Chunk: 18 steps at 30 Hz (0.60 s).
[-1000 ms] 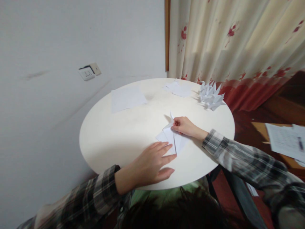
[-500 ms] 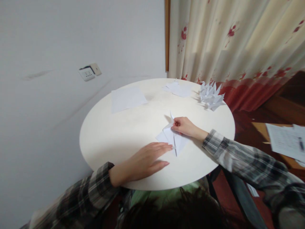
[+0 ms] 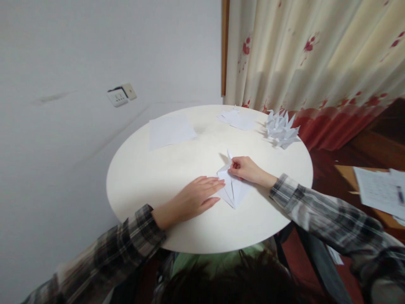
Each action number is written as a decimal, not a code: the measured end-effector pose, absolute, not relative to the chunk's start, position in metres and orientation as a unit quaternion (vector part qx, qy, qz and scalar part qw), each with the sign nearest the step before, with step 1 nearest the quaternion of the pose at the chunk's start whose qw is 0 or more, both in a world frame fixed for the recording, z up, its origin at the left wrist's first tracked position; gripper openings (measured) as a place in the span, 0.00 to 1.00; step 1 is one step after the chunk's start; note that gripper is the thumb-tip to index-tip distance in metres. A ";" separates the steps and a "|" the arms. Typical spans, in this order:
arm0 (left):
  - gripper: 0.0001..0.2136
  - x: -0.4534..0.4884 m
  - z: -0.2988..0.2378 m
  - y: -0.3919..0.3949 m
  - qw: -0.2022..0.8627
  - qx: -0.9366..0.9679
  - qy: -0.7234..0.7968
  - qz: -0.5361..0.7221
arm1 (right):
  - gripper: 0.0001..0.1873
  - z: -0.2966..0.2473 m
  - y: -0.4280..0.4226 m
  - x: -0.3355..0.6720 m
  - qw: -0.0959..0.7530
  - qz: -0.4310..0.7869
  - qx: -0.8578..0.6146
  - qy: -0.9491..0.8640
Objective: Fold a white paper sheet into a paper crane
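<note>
A partly folded sheet of white paper lies on the white round table, one narrow flap standing up at its far end. My right hand is closed in a pinch on the paper's upper right part, near the raised flap. Flat against the paper's left side, my left hand has its fingers stretched out and its thumb apart. Those fingers cover part of the left edge.
White paper sheets lie at the back left of the table. Smaller paper pieces are at the back. Several folded paper shapes stand in a cluster at the right rim. A wooden surface with written papers is at the far right.
My left hand has shifted up and slightly left, from the paper's lower middle fold to its left side. My right hand keeps its pinch in nearly the same place.
</note>
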<state>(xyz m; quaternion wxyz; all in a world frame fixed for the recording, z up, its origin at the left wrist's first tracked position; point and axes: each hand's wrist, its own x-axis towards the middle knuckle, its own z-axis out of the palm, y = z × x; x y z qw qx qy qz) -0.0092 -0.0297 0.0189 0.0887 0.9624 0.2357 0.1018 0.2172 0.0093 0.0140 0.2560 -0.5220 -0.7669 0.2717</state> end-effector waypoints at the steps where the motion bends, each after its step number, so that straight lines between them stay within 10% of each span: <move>1: 0.19 -0.011 0.016 -0.026 0.075 0.961 0.248 0.098 | 0.04 0.014 0.008 0.217 0.255 0.271 -0.522 -0.768; 18: 0.17 -0.015 0.020 -0.023 0.013 0.956 0.276 0.101 | 0.04 0.014 0.006 0.217 0.270 0.291 -0.522 -0.755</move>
